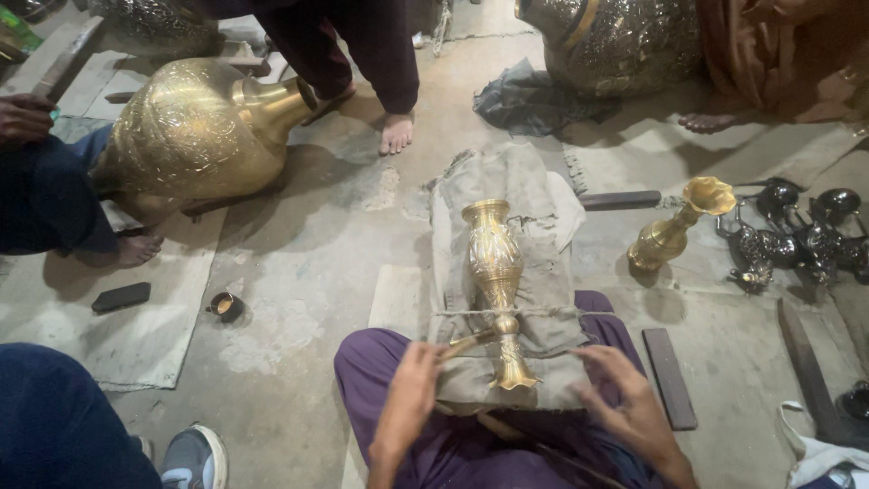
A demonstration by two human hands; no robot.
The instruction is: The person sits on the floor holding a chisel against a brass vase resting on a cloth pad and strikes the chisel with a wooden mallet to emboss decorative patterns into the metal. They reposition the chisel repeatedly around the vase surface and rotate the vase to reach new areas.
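At lower centre of the frame, a brass vase (497,288) lies on its side along a cloth pad (543,226) resting across the person's lap, mouth pointing up-frame, foot toward the body. A cord (561,312) crosses the stem and ties the vase to the pad. The left hand (409,391) pinches a thin tool (468,343) whose tip meets the stem just above the foot; the fingers are closed around it. The right hand (625,398) rests on the pad's lower right edge, fingers spread and slightly curled, holding nothing. The vase body already carries engraved bands (detail too fine to read), while the stem and foot look plainer, so the judgement is that decoration is well advanced on the upper part and remains to be done near the base. At right of frame, a second small vase (674,228) stands on the floor beside a cluster of dark metal pieces (797,231). At upper left, a large brass pot (195,131) lies tilted by another person's knee; a bare foot (396,131) stands just beyond. A dark wooden bar (670,376) lies right of the lap.
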